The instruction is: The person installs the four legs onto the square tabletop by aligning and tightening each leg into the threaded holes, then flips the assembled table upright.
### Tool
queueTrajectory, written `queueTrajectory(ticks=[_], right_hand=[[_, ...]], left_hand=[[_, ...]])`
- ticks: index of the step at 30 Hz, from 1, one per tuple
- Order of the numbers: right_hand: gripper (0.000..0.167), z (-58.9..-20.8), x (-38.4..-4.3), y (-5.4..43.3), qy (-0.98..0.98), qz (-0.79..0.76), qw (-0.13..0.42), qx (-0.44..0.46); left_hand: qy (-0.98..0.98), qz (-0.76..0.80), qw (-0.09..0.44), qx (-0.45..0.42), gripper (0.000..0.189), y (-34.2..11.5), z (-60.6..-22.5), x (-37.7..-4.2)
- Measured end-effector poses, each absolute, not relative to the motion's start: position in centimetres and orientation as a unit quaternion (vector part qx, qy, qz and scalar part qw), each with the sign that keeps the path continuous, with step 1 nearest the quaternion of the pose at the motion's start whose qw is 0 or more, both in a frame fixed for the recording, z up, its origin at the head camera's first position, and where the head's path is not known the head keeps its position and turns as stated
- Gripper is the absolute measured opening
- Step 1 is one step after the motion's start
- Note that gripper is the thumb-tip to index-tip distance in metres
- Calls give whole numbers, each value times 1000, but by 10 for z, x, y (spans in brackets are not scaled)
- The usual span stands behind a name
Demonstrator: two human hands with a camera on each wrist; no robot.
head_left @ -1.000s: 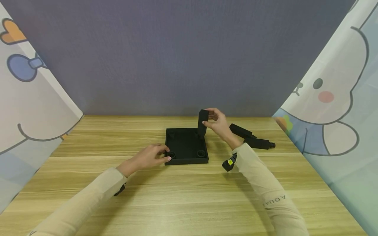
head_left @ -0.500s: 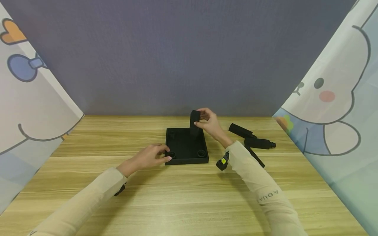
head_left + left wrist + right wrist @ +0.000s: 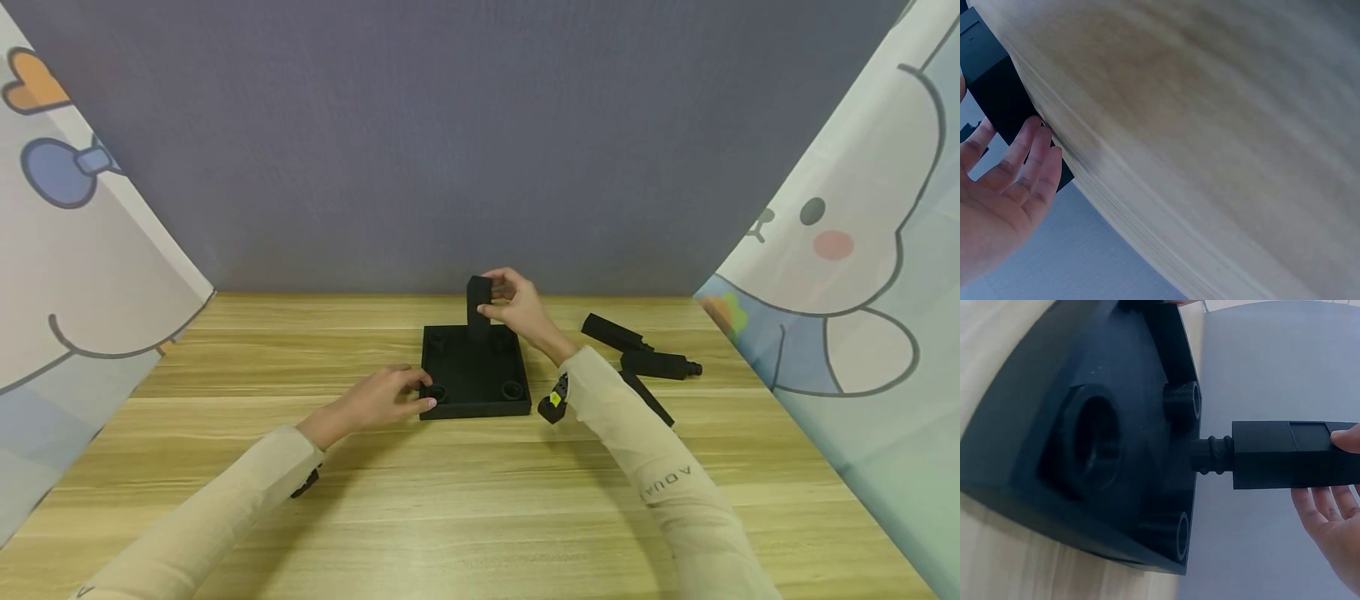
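Observation:
My right hand (image 3: pixel 517 312) pinches a black table leg (image 3: pixel 477 302) between thumb and fingers, upright over the back of the tabletop. In the right wrist view the leg's (image 3: pixel 1266 456) ribbed, screw-like end (image 3: pixel 1211 455) points at the tabletop, apart from the sockets. The black square tabletop (image 3: pixel 472 367) lies like a shallow tray, with a round socket near each corner. My left hand (image 3: pixel 378 398) holds its near left corner. In the left wrist view the fingers (image 3: pixel 1038 165) lie along the outer side wall, and the thumb is mostly cut off.
To the right lie more black legs: one at the back (image 3: pixel 615 332), one with its screw end rightward (image 3: pixel 654 364), and one partly behind my right sleeve (image 3: pixel 648 397). A grey panel (image 3: pixel 450 150) stands behind the wooden table (image 3: pixel 450 508), with printed cartoon sheets (image 3: pixel 862 250) at both sides.
My right hand has carried the upright leg leftward, from the back right corner of the tabletop to between the back sockets. My left hand and the tabletop have stayed in place.

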State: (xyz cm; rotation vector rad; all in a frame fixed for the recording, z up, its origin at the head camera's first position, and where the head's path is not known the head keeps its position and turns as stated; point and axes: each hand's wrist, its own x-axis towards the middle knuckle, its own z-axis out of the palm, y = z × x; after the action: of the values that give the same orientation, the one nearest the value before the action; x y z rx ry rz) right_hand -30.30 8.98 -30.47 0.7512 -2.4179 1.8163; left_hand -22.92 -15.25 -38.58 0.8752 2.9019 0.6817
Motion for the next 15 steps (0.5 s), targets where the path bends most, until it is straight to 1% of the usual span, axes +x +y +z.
queueTrajectory(ticks=[4,11,15], right_hand=[[45,-301,-306,86,-778,584,3,233],[45,-296,-309,79,-779,582,4,233],[46,-295,-313,74,-774,591,-7,230]], left_hand=[[934,220,19,281,38,-152,-385,-229],[933,219,23,283,39,-152,-385,-229],[933,221,27,281,38,-152,-384,-229]])
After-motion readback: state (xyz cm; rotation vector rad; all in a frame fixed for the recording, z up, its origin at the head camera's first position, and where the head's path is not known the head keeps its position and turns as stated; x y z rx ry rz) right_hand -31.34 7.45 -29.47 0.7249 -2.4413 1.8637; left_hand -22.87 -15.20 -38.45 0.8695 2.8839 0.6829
